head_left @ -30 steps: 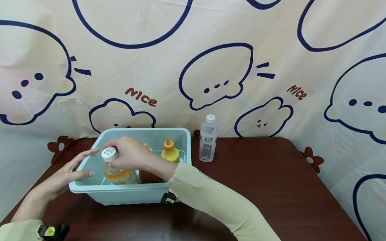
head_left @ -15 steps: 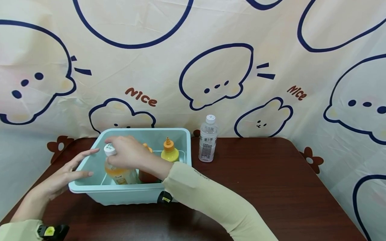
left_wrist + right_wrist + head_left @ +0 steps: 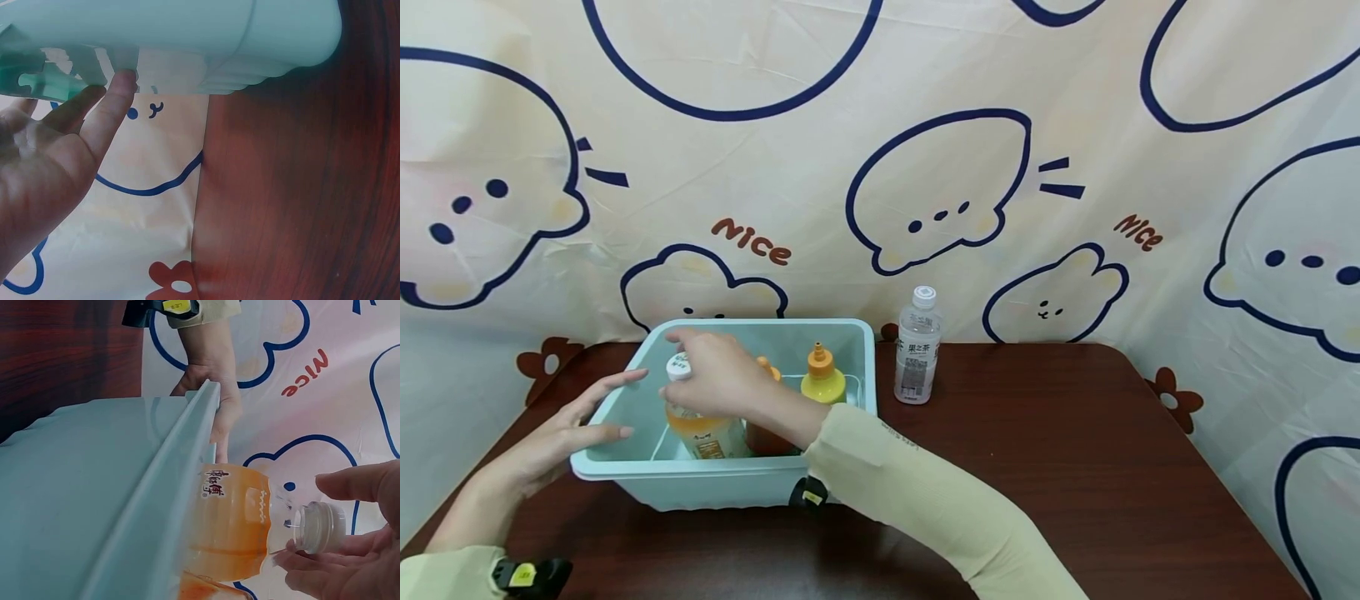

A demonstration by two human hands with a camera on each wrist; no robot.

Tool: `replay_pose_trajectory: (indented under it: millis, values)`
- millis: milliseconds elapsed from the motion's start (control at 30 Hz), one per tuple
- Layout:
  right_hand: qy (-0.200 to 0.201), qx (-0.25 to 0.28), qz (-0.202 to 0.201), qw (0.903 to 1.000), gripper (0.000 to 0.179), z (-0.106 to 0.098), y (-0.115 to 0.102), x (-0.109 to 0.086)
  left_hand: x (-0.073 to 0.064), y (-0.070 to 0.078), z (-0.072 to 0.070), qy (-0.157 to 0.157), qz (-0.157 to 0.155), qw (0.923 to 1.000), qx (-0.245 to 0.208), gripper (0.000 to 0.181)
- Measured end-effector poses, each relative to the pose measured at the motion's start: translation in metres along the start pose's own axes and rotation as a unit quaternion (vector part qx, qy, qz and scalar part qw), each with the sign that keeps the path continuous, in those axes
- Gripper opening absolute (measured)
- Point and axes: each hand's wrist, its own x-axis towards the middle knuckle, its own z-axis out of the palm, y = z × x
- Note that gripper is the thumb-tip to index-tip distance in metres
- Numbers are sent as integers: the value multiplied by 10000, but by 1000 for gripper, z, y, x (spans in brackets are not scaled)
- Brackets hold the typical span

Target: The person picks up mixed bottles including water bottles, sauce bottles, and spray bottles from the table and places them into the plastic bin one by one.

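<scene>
A light blue plastic bin [image 3: 737,468] stands on the table. My left hand [image 3: 553,442] touches its left end with fingers spread and straight; the left wrist view has those fingertips [image 3: 125,81] against the bin wall. Inside the bin, at the left, a drink bottle [image 3: 234,519] with orange liquid and a white cap [image 3: 679,367] stands upright. My right hand [image 3: 722,375] is around the cap; in the right wrist view its thumb [image 3: 350,484] is apart from the cap and the fingers lie beside the neck. Right of it are a red-brown bottle [image 3: 767,439] and a yellow squeeze bottle [image 3: 823,385].
A clear bottle [image 3: 917,350] with a white cap and printed label stands on the dark wooden table [image 3: 1075,433], right of the bin. Behind the table hangs a cream cloth [image 3: 805,183] with blue cartoon outlines.
The drink bottle has shifted slightly right and back and straightened up in the bin. My right hand has moved with it, its thumb now off the cap. My left hand has stayed put.
</scene>
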Motion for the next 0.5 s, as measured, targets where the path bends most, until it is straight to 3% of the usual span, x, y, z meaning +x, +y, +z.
replay_pose_trajectory:
  millis: [233, 500]
  values:
    - [138, 809, -221, 9964, 55, -4, 3, -5, 0, 0, 0, -13, -45, 10000, -5, 67]
    - [308, 1984, -605, 9778, 51, -11, 9, -14, 1, -2, -1, -10, -74, 10000, 16, 66]
